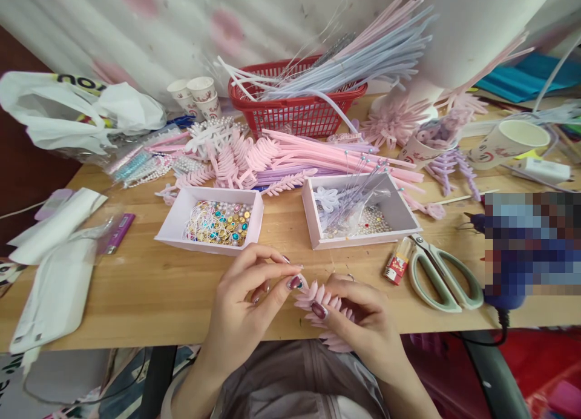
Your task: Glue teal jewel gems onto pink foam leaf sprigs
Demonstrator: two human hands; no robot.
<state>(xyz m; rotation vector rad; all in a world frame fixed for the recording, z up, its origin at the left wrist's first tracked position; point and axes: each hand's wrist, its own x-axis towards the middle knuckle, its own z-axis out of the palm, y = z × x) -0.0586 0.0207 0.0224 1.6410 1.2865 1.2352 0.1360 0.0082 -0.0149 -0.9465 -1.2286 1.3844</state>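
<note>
My right hand (358, 316) is closed around a pink looped pipe-cleaner ornament (318, 298), holding it just above the near edge of the wooden table (149, 286). My left hand (247, 298) pinches the ornament's upper tip between thumb and fingers. Both hands meet in front of my body. Behind them sit two white boxes: the left box (181, 210) holds gold gems and thread, the right box (399, 210) holds pearls and pearl-headed pins.
Green scissors (442, 273) and a small red lighter (398, 266) lie right of my hands. A red basket (290, 113) of pipe cleaners, paper cups (200, 95), pink looped pieces (245, 158), a plastic bag (72, 107) and white packets (59, 280) crowd the table.
</note>
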